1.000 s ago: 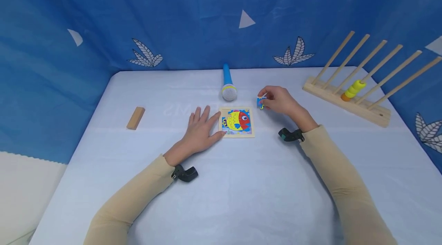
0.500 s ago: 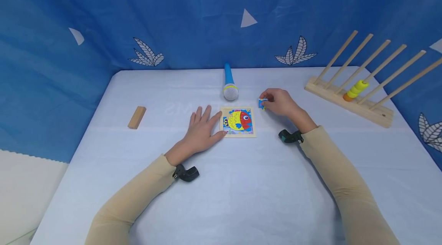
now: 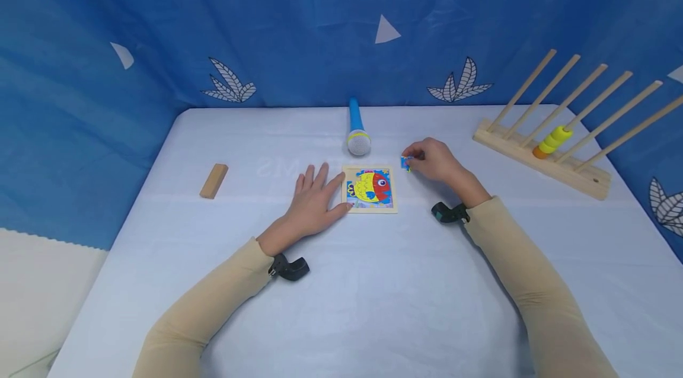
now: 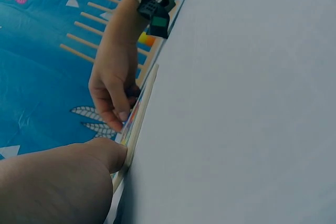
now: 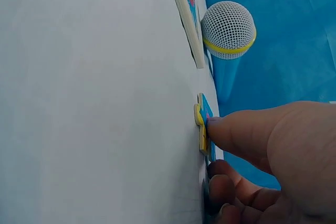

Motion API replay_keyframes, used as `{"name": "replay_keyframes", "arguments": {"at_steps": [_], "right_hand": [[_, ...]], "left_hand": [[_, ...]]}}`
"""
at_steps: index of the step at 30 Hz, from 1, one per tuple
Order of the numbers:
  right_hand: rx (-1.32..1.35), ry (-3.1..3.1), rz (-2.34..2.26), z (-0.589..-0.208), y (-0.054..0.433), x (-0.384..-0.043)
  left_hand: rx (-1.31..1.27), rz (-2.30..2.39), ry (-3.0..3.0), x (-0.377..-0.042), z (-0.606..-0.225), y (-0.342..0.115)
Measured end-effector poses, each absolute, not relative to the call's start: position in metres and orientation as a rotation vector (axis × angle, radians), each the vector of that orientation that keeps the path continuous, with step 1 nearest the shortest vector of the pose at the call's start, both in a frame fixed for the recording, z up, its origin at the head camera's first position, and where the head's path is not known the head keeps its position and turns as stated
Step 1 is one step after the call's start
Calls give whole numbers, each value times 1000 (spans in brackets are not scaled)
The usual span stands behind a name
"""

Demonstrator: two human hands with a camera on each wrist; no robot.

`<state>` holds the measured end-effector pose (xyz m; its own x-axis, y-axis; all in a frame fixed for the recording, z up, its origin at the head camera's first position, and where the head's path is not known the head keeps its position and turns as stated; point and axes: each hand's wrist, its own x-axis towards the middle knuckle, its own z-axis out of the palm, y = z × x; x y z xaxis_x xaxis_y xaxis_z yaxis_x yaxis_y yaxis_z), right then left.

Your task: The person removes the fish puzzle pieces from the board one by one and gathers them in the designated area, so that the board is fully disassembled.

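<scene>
A small square jigsaw puzzle in a pale wooden tray shows a yellow and red fish; its upper left corner is bare wood. My left hand lies with fingers spread at the tray's left side, thumb and index finger touching its edge. To the right of the tray, my right hand pinches a blue puzzle piece with a bit of yellow. Seen in the right wrist view, the thumb lies on the piece, low at the table surface; its far side is partly hidden.
Behind the tray lies a toy microphone with a blue handle. A wooden block is at the left. At the right stands a wooden peg rack with yellow and orange beads on one peg. A blue curtain hangs behind the table.
My right hand has come slightly nearer the person with the puzzle piece, whose tilt has changed a little. My left hand stays at the tray. The head view has shifted slightly.
</scene>
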<state>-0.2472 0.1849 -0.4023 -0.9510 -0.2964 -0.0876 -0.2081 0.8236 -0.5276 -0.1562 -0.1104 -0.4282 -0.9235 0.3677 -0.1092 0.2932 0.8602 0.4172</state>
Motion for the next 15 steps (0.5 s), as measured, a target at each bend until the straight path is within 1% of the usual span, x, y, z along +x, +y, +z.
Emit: {"name": "replay_keyframes", "arguments": {"at_steps": [15], "right_hand": [[-393, 2849, -779, -405, 185, -248]], "left_hand": [[521, 600, 2854, -156, -428, -111]]}}
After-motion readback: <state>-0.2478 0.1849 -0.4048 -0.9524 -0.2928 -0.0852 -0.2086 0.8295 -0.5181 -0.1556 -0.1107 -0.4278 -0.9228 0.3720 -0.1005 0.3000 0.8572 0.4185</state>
